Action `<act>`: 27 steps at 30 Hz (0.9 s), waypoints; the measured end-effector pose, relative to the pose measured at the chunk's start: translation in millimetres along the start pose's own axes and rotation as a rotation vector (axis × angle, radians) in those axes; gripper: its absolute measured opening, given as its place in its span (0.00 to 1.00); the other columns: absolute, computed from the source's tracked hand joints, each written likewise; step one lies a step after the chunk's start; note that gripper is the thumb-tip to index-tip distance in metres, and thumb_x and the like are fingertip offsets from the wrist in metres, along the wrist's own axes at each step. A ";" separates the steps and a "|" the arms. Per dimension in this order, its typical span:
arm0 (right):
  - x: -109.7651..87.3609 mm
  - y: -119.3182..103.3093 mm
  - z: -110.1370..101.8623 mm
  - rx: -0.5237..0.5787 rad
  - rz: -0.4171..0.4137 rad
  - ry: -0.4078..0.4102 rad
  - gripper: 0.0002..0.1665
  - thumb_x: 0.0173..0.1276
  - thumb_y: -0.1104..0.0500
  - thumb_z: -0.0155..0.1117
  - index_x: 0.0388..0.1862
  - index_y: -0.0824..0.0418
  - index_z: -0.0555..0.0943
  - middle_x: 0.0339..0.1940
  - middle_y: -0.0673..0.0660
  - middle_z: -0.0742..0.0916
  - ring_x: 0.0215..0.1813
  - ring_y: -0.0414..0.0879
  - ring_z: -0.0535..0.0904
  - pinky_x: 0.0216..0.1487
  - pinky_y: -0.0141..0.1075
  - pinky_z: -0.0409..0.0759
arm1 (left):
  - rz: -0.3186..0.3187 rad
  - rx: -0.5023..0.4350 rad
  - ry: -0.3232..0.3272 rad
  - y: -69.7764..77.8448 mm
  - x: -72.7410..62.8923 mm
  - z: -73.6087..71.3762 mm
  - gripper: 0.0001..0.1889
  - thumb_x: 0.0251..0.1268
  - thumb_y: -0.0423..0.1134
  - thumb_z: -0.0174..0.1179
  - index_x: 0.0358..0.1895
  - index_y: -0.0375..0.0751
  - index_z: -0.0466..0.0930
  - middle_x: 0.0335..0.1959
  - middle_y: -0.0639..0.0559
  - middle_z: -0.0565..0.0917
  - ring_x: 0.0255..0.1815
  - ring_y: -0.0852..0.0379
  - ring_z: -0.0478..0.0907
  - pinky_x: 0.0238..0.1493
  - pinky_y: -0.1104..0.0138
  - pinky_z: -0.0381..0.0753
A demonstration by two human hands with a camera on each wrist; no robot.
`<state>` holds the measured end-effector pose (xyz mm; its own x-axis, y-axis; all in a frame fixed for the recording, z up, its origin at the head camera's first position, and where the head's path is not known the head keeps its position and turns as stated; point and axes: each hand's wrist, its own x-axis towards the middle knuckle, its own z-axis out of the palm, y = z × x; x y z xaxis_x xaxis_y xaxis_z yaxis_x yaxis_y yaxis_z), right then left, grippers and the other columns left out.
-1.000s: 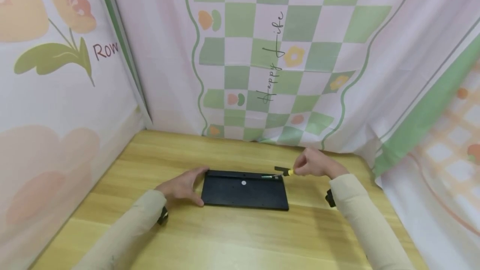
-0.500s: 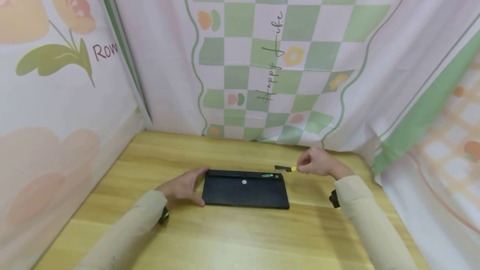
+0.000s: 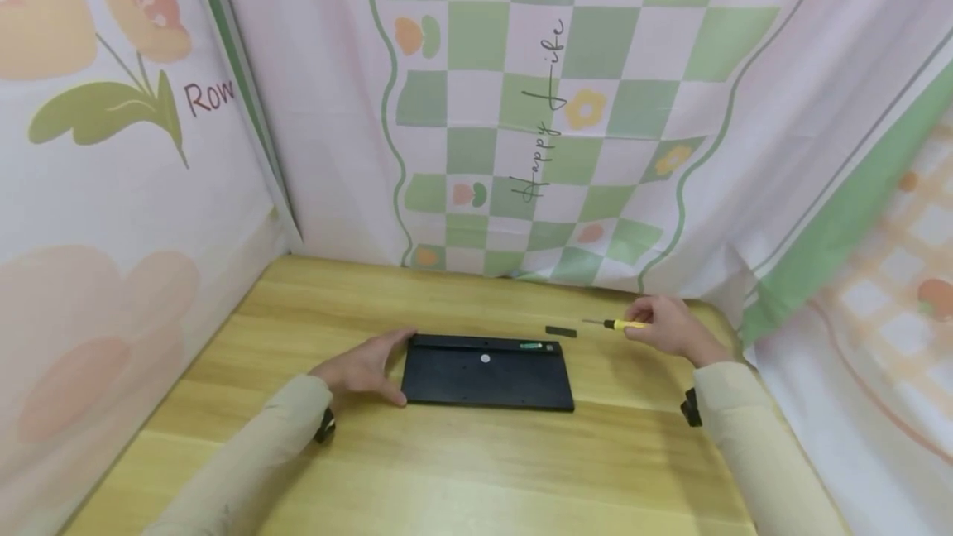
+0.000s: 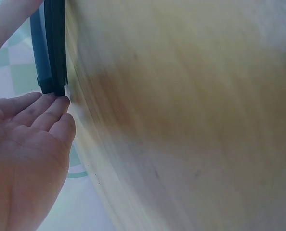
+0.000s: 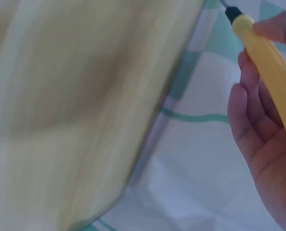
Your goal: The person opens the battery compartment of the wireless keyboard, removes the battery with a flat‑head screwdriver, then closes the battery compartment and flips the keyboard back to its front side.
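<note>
A black keyboard lies underside up on the table, a white round sticker on it. In its raised far strip, a small green battery shows in an uncovered slot. My left hand holds the keyboard's left end, thumb at the near corner and fingers at the far one; in the left wrist view the fingertips touch its edge. My right hand grips a screwdriver by its yellow handle, its thin shaft pointing left above the table. Between the tool's tip and the keyboard lies a small dark cover.
The wooden table meets a patterned curtain along its back edge. Fabric panels hang on the left and on the right. Dark wrist cameras sit at both sleeve cuffs.
My right hand has drawn the screwdriver away from the battery slot, to the right and slightly back. The green battery and dark cover now show unobstructed. The left hand stays on the keyboard.
</note>
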<state>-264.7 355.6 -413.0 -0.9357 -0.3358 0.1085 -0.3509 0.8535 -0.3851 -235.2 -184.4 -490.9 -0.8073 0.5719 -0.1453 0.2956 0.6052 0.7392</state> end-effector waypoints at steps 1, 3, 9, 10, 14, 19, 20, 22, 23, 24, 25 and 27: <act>-1.6 2.7 1.1 -0.001 0.009 0.008 0.07 0.64 0.58 0.75 0.37 0.60 0.88 0.35 0.54 0.90 0.37 0.44 0.83 0.40 0.37 0.83 | -0.002 0.001 -0.001 -0.1 -0.1 -0.2 0.66 0.48 0.46 0.86 0.87 0.40 0.48 0.87 0.38 0.53 0.88 0.36 0.51 0.87 0.41 0.55; -4.7 7.7 3.5 -0.004 0.020 0.015 0.06 0.63 0.58 0.75 0.36 0.59 0.88 0.34 0.54 0.91 0.36 0.43 0.83 0.38 0.37 0.81 | -0.006 0.008 0.000 -0.2 -0.3 -0.6 0.66 0.48 0.46 0.86 0.87 0.41 0.48 0.87 0.38 0.53 0.88 0.36 0.51 0.87 0.41 0.55; -9.9 22.0 16.9 -0.017 0.048 0.048 0.05 0.65 0.58 0.75 0.33 0.57 0.87 0.32 0.53 0.91 0.35 0.43 0.83 0.39 0.39 0.81 | -0.015 -0.012 -0.003 -1.1 -0.3 0.1 0.66 0.47 0.46 0.86 0.87 0.41 0.48 0.87 0.38 0.53 0.87 0.35 0.51 0.86 0.40 0.54; -10.2 23.7 19.6 -0.013 0.046 0.056 0.05 0.65 0.59 0.75 0.33 0.58 0.87 0.32 0.53 0.91 0.35 0.44 0.83 0.39 0.39 0.81 | -0.016 -0.016 -0.005 -1.3 0.0 0.4 0.66 0.47 0.46 0.86 0.87 0.41 0.48 0.87 0.38 0.53 0.87 0.35 0.51 0.86 0.40 0.54; -10.7 28.2 29.0 0.010 0.047 0.076 0.05 0.64 0.61 0.76 0.33 0.61 0.87 0.31 0.56 0.91 0.35 0.45 0.84 0.38 0.39 0.82 | -0.017 -0.031 -0.009 -0.8 0.8 1.1 0.66 0.47 0.46 0.86 0.87 0.41 0.48 0.88 0.38 0.52 0.88 0.36 0.50 0.87 0.41 0.53; -11.3 30.9 38.8 0.020 0.075 0.068 0.06 0.64 0.62 0.74 0.35 0.64 0.87 0.31 0.56 0.91 0.34 0.45 0.84 0.37 0.36 0.81 | -0.014 -0.027 -0.006 0.2 1.6 0.1 0.66 0.47 0.45 0.86 0.87 0.41 0.48 0.87 0.38 0.53 0.88 0.36 0.50 0.87 0.41 0.53; -11.6 31.2 40.7 0.019 0.077 0.070 0.06 0.63 0.62 0.74 0.35 0.64 0.87 0.31 0.56 0.91 0.34 0.45 0.84 0.37 0.36 0.81 | -0.016 -0.027 -0.006 0.2 1.8 -0.1 0.66 0.47 0.45 0.86 0.87 0.41 0.48 0.87 0.38 0.53 0.88 0.37 0.50 0.87 0.41 0.53; -12.4 32.6 44.9 0.019 0.080 0.073 0.06 0.63 0.62 0.75 0.35 0.64 0.87 0.31 0.56 0.90 0.34 0.45 0.84 0.36 0.36 0.81 | -0.017 -0.023 -0.006 -0.1 2.2 -0.4 0.66 0.47 0.46 0.86 0.87 0.41 0.48 0.87 0.38 0.53 0.88 0.37 0.50 0.87 0.41 0.53; -13.1 33.6 46.8 0.019 0.081 0.078 0.06 0.62 0.62 0.75 0.35 0.64 0.87 0.30 0.56 0.90 0.34 0.45 0.84 0.36 0.36 0.82 | -0.019 -0.022 -0.005 -0.3 2.4 -0.6 0.66 0.47 0.46 0.86 0.87 0.41 0.48 0.87 0.38 0.53 0.88 0.36 0.50 0.87 0.41 0.53; -13.8 34.7 49.0 0.023 0.084 0.080 0.06 0.62 0.63 0.75 0.34 0.65 0.87 0.30 0.56 0.90 0.34 0.44 0.84 0.36 0.36 0.81 | -0.021 -0.023 -0.004 -0.5 2.5 -0.7 0.66 0.47 0.46 0.86 0.87 0.41 0.48 0.87 0.38 0.53 0.88 0.36 0.50 0.87 0.41 0.53; -14.8 35.7 51.0 0.027 0.086 0.081 0.06 0.62 0.63 0.76 0.34 0.65 0.87 0.30 0.56 0.90 0.33 0.44 0.84 0.35 0.35 0.81 | -0.023 -0.022 -0.005 -0.6 2.6 -0.6 0.66 0.47 0.46 0.86 0.87 0.41 0.48 0.88 0.38 0.53 0.88 0.36 0.50 0.87 0.41 0.53; -16.8 38.0 55.1 0.038 0.094 0.079 0.07 0.62 0.63 0.77 0.34 0.65 0.87 0.30 0.56 0.90 0.34 0.44 0.84 0.35 0.35 0.81 | -0.026 -0.031 -0.007 -0.6 2.3 -0.4 0.67 0.47 0.46 0.86 0.87 0.41 0.48 0.88 0.38 0.52 0.88 0.36 0.50 0.87 0.40 0.53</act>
<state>-260.3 371.7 -479.9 -0.9650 -0.2208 0.1415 -0.2609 0.8637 -0.4312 -237.5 -183.6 -491.4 -0.8109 0.5600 -0.1696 0.2584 0.6029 0.7548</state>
